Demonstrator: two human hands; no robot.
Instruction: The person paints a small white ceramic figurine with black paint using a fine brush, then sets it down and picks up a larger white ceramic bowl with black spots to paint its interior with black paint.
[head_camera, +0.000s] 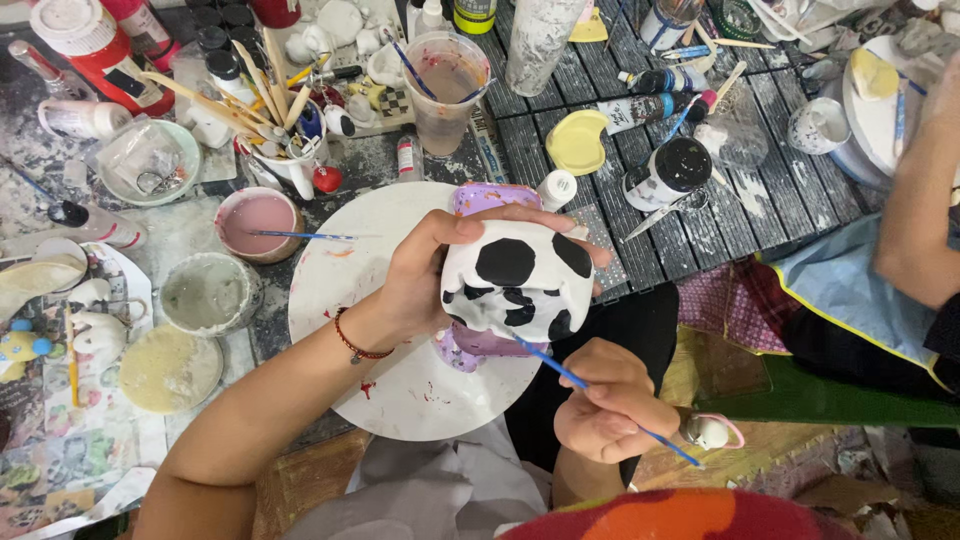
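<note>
While our left hand (420, 285) cradles the white, black-spotted clay figure (517, 280), our right hand (610, 405) pinches a thin blue paintbrush (590, 385). Its shaft slants up-left, bristles touching the figure's lower edge

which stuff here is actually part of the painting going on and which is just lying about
In use:
left hand holding the white piece with black spots
right hand with the blue brush
round white board underneath

Lying about:
pink paint bowl
cup of murky water
yellow lid
black-capped bottle
jar of wooden tools
</note>
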